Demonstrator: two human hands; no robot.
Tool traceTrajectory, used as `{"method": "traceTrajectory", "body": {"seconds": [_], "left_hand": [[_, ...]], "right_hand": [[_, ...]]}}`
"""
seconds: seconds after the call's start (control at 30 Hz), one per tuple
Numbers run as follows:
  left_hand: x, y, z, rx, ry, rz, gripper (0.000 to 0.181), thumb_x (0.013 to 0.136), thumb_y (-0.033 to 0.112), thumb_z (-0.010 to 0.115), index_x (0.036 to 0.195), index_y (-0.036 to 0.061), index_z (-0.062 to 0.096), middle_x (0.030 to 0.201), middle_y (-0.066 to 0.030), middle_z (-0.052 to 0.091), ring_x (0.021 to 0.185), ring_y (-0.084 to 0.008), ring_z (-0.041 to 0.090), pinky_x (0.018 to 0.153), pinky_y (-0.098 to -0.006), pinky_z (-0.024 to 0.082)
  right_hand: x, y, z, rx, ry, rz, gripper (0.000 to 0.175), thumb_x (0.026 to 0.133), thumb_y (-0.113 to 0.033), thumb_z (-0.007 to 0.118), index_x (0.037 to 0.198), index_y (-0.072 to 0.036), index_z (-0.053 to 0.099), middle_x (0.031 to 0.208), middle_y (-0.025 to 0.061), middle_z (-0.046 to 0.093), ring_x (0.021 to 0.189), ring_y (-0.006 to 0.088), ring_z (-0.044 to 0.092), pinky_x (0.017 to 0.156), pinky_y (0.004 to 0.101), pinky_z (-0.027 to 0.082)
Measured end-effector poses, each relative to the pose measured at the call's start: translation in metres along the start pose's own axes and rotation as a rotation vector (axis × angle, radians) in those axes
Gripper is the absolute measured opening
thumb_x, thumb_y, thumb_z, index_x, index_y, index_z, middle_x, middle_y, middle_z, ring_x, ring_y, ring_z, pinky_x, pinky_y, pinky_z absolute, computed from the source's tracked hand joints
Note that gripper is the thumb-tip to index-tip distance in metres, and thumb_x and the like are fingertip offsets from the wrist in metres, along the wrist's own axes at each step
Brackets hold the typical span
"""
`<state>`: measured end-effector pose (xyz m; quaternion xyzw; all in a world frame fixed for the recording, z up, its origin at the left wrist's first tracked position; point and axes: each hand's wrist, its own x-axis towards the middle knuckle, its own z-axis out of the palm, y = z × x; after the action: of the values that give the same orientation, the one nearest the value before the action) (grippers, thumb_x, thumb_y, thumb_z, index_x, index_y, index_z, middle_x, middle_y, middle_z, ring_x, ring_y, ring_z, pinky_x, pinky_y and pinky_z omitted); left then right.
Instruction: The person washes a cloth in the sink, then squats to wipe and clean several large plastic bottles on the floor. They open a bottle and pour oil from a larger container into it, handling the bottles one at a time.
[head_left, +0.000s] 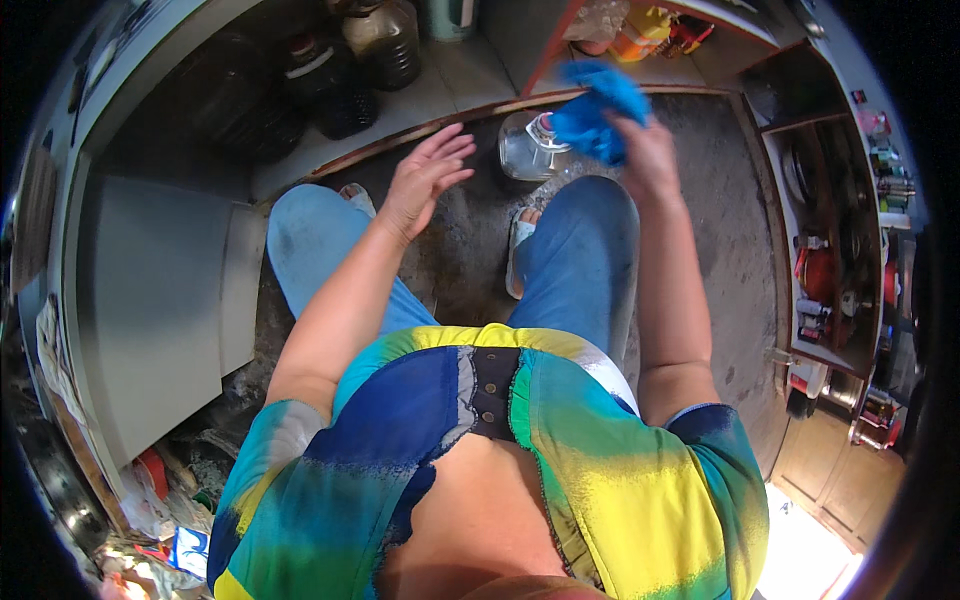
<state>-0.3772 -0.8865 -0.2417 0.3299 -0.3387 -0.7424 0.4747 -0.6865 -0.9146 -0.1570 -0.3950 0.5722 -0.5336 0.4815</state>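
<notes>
My right hand grips a blue cloth, blurred as if in motion, above the floor at the upper right. Just left of the cloth, a clear plastic jug with a red cap stands on the dark floor, its neck partly hidden by the cloth. My left hand is held in the air over the space between my knees, fingers apart and holding nothing. Neither hand touches the jug.
Ahead, a cabinet's low shelf holds large dark-filled jugs and yellow and red packets. A pale cabinet door stands open at left. Shelves with containers line the right side.
</notes>
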Motion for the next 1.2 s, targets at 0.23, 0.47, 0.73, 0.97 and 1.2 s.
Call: {"method": "traceTrajectory", "body": {"seconds": [0.23,0.47,0.73,0.97,1.2], "left_hand": [[0.054,-0.061,-0.006,0.406,0.218,-0.186,0.045,0.096,0.006,0.062,0.140,0.0051,0.056,0.133,-0.0086,0.062,0.119,-0.0161,0.060,0.088,-0.0281,0.054],[0.108,-0.113,-0.003,0.596,0.132,-0.147,0.046,0.097,0.005,0.062,0.142,0.0048,0.054,0.137,-0.0088,0.059,0.119,-0.0160,0.060,0.090,-0.0303,0.055],[0.113,-0.141,-0.006,0.650,0.209,-0.240,0.050,0.097,0.010,0.063,0.145,0.0053,0.049,0.135,-0.0117,0.059,0.120,-0.0183,0.060,0.087,-0.0311,0.057],[0.139,-0.146,0.040,0.244,0.260,-0.427,0.058,0.099,0.022,0.064,0.147,0.0001,0.040,0.125,-0.0173,0.062,0.107,-0.0232,0.066,0.075,-0.0366,0.062],[0.148,-0.158,0.051,0.050,0.106,-0.511,0.025,0.101,0.018,0.059,0.121,0.0030,0.054,0.110,-0.0090,0.067,0.099,-0.0204,0.069,0.071,-0.0343,0.059]], "right_hand": [[0.055,0.066,-0.074,-0.486,0.196,-0.156,0.031,0.087,-0.022,0.074,0.113,-0.003,0.070,0.096,0.0064,0.073,0.090,0.0140,0.066,0.081,0.0331,0.054],[0.083,0.194,-0.034,-1.022,-0.203,-0.568,0.045,0.088,-0.016,0.068,0.128,-0.001,0.054,0.140,0.0283,0.044,0.126,0.0479,0.047,0.107,0.0495,0.041],[0.068,0.251,-0.062,-0.328,0.458,0.129,0.029,0.093,-0.018,0.070,0.114,0.001,0.064,0.095,0.0103,0.071,0.085,0.0185,0.065,0.079,0.0373,0.054],[0.089,0.148,-0.055,-0.593,0.030,-0.125,0.030,0.100,-0.027,0.062,0.116,-0.002,0.065,0.119,0.0144,0.066,0.102,0.0230,0.064,0.093,0.0377,0.050],[0.116,0.142,0.028,-1.533,-0.553,-0.582,0.030,0.089,-0.014,0.061,0.118,-0.006,0.065,0.132,0.0224,0.053,0.119,0.0414,0.052,0.094,0.0466,0.052]]}}
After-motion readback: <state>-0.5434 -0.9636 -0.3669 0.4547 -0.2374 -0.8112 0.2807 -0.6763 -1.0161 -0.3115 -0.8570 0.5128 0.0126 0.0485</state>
